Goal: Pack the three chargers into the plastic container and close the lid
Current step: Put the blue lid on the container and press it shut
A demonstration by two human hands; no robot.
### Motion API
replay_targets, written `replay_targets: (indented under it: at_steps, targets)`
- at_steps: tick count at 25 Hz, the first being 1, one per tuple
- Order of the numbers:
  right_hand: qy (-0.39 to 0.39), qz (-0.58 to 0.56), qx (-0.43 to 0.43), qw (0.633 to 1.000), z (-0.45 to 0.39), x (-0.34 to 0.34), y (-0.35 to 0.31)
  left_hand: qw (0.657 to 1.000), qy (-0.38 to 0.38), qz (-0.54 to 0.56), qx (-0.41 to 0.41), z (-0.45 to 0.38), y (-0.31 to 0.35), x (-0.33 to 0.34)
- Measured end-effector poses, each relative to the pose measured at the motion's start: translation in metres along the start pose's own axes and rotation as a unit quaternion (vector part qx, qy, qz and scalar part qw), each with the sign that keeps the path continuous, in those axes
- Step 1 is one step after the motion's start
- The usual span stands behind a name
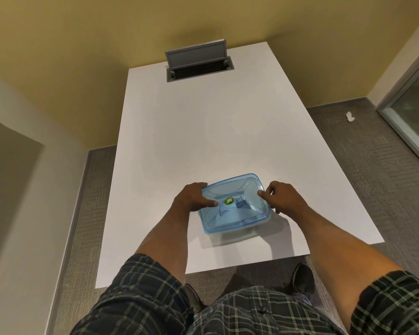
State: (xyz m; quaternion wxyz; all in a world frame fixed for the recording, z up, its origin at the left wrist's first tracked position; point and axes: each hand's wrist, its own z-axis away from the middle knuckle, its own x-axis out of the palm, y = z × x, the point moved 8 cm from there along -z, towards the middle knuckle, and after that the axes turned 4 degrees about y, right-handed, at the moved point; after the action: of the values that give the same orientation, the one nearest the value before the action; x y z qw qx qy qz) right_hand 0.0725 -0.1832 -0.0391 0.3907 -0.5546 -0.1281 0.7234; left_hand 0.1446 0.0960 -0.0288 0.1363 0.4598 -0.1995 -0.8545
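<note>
While your left hand (194, 197) and right hand (282, 198) clasp the blue lid (235, 204) on the plastic container (232, 234) near the desk's (203, 131) front edge, uneven pressure could leave 1 corner unsealed.

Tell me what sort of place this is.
Probably an office meeting room: a long white rectangular table with a grey flip-up cable box set into its far end, grey carpet, and a glass-panelled partition on the right.
</note>
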Motion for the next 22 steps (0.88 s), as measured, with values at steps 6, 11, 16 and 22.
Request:
replay_targets:
  at_steps: [6,11,16,22]
  targets:
    - [-0.001,0.032,0.001,0.999,0.002,0.004,0.004,1.000,0.013,-0.023,0.009,-0.009,-0.003,0.000]
    - [-0.016,0.030,0.020,0.999,-0.003,0.009,0.010,0.999,0.023,-0.028,0.006,-0.012,-0.005,0.002]
    - [-0.041,-0.020,0.052,0.998,-0.005,0.012,0.013,0.999,0.036,-0.019,-0.001,-0.013,-0.006,0.003]
    - [-0.066,-0.023,0.070,0.995,-0.007,0.017,0.020,0.999,0.035,-0.027,0.004,-0.014,-0.003,0.008]
